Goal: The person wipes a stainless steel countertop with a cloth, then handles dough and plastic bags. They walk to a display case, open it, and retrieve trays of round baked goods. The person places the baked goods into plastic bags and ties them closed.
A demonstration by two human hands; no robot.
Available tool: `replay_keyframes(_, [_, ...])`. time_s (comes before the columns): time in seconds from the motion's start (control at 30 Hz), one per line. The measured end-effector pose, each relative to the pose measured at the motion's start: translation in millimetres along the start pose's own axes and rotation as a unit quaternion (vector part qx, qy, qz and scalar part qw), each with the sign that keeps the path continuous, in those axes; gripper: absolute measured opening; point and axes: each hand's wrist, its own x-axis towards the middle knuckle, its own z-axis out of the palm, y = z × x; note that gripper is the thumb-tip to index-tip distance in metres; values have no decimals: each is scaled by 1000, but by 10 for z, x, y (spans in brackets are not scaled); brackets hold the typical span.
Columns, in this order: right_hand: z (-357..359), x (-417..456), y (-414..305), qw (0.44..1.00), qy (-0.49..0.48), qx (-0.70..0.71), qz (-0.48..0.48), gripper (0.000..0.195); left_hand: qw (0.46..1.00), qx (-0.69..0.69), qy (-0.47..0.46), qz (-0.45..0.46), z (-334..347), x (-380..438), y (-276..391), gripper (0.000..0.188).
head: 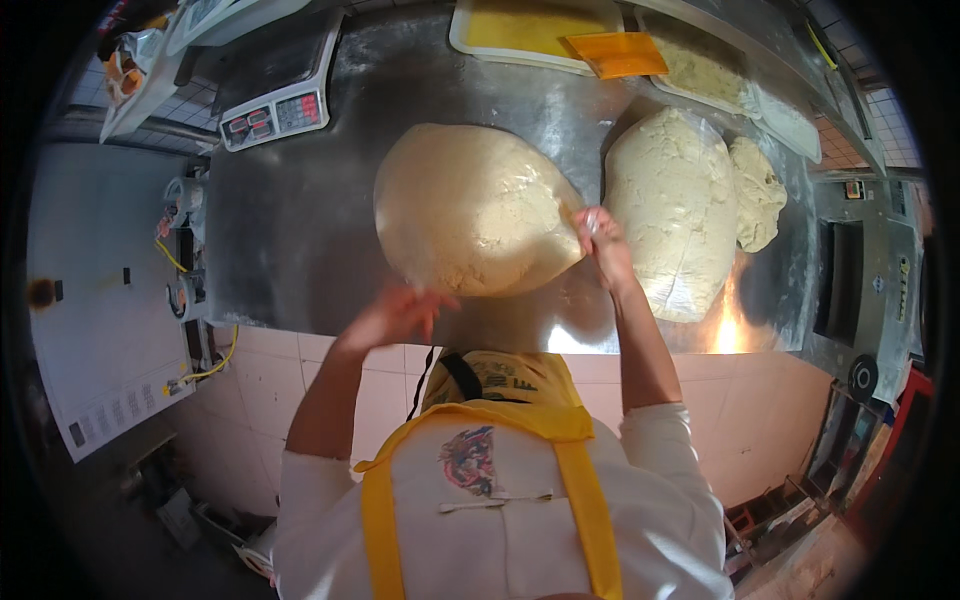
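Note:
A big clear plastic bag of dough [480,214] lies on a stainless steel table [300,247]. At its right end the bag is gathered, and my right hand [604,236] grips the bunched plastic. My left hand [397,315], slightly blurred, is beside the near left side of the bag with its fingers apart; it holds nothing. Whether its fingertips touch the plastic I cannot tell. To the right of my right hand sits a second bagged mass of dough [671,217], with a smaller lump of dough [755,195] against its far side.
A digital scale [274,120] stands at the back left. Along the back are a tray with yellow contents [525,26], an orange scraper [619,54] on its edge, and another shallow tray [697,64]. White cabinet [112,285] at left; metal appliance [862,277] at right.

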Motion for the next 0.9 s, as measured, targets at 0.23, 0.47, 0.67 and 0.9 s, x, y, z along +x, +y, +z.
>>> replay_keyframes(0.23, [-132, -943, -208, 985, -7, -11, 172, 12, 996, -18, 37, 76, 756, -622, 10, 39])
replay_keyframes(0.47, [-88, -1203, -1357, 966, -254, -40, 28, 14, 948, 69, 50, 307, 646, -978, 773, 26])
replay_keyframes(0.67, [-301, -1562, -2289, 898, -267, 246, -248, 16, 820, -82, 96, 558, 354, -1707, 1114, 29])
replay_keyframes(0.9, [1655, -834, -3119, 840, -344, -54, -417, 30, 765, -179, 392, 479, -475, -1592, 2077, 64])
